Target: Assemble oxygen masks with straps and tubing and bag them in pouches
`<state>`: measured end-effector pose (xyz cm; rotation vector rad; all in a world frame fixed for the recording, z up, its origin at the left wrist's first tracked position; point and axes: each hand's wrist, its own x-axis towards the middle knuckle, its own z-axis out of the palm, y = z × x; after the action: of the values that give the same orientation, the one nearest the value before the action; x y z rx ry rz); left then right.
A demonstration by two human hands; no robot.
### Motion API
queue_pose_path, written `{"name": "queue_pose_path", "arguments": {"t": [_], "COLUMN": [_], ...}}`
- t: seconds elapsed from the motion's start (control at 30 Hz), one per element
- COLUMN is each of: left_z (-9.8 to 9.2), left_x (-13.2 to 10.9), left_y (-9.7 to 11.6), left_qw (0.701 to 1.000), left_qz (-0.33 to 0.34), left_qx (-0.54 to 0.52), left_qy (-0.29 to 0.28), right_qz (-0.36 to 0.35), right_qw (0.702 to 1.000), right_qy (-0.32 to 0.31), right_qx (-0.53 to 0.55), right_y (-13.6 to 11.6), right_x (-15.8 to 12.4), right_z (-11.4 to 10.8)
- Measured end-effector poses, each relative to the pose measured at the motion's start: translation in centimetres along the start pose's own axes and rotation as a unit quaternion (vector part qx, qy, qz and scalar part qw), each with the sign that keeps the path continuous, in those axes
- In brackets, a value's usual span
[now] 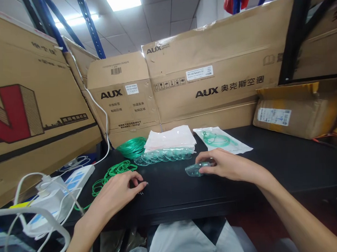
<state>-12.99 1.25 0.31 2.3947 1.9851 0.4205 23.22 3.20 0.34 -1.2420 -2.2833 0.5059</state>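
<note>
Your right hand (227, 164) is lying low over the black surface (286, 161), and its grip is closing around a small clear green mask (194, 170). The fingers are wrapping over the mask's right end, while its left end is sticking out and touching the surface near the front middle.

Your left hand (119, 192) is resting on the surface well apart from the mask, with its fingers curling down and the tips touching the top. You cannot tell whether that grip is pinching anything, because the fingertips are hiding what lies under them. A loose coil of green tubing (114, 172) is lying just beside and behind this hand.

Behind both hands, a row of clear masks (164, 155) is sitting in a line, and a stack of white bags (172, 139) is lying on top of it. A tighter green tubing bundle (131, 146) is sitting to the left of that stack. A sealed bag (222, 140) with green tubing inside is lying to the right. A white power strip (75, 179) is lying at the left edge, and cardboard boxes (211, 75) are standing along the back.
</note>
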Motion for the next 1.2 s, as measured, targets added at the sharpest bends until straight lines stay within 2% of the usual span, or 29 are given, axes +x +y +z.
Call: {"name": "queue_pose_path", "arguments": {"t": [0.1,0.17,0.3,0.4,0.5,0.63,1.0,1.2], "left_z": [-0.2,-0.2,0.5,1.7,3.0,4.1,4.2,4.2], "left_x": [0.8,2.1,6.0,9.1,11.0,11.9,12.0,12.0], "left_y": [1.2,2.6,5.8,7.2,7.5,7.2,7.0,7.0], "left_qw": [0.998,0.993,0.966,0.957,0.955,0.955,0.954,0.957], "left_qz": [0.033,0.08,0.221,0.26,0.27,0.274,0.278,0.272], "left_qx": [-0.004,-0.018,-0.055,-0.063,-0.064,-0.062,-0.052,-0.041], "left_qy": [0.052,0.087,0.125,0.112,0.1,0.097,0.096,0.095], "right_qz": [-0.017,-0.016,-0.024,-0.031,-0.038,-0.044,-0.055,-0.043], "right_qw": [0.997,0.994,0.993,0.994,0.996,0.996,0.993,0.983], "right_qy": [0.07,0.101,0.112,0.104,0.082,0.066,0.014,-0.016], "right_qx": [0.024,0.024,0.003,-0.014,-0.024,-0.039,-0.107,-0.176], "right_y": [1.1,2.0,3.4,3.8,3.7,3.3,2.4,3.1], "right_x": [0.7,1.7,4.5,6.3,7.0,7.1,7.5,8.3], "right_z": [-0.9,-1.3,-1.9,-1.8,-1.4,-0.7,-0.6,0.0]}}
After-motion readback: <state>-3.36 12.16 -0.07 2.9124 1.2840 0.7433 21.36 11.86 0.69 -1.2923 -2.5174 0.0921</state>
